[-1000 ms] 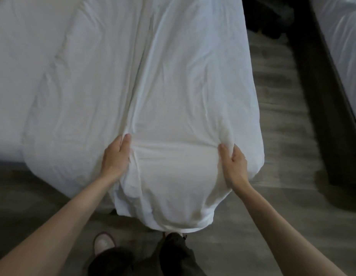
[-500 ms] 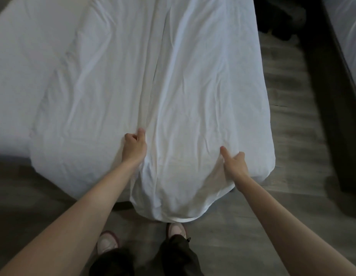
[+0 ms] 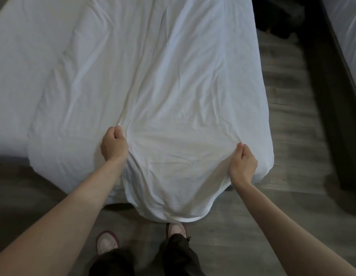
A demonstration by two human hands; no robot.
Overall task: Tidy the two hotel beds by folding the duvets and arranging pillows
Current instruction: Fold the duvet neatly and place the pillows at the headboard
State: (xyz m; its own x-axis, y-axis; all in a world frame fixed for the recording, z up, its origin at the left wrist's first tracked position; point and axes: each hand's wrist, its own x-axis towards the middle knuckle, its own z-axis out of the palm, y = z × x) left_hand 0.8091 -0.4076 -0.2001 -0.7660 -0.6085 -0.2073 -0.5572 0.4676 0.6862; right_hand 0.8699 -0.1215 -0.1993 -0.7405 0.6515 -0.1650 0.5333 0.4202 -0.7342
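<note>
Head view: the white duvet (image 3: 169,92) lies along the bed (image 3: 17,80), its near end hanging over the foot toward the wood floor (image 3: 288,120). The left hand (image 3: 114,144) pinches a fabric ridge between curled fingers; the right hand (image 3: 243,163) likewise pinches cloth. The second bed (image 3: 346,32) is at right, apparently unmade.

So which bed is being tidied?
The near white bed: left hand and right hand pinch its white crumpled duvet. The far-right bed is untouched.
</note>
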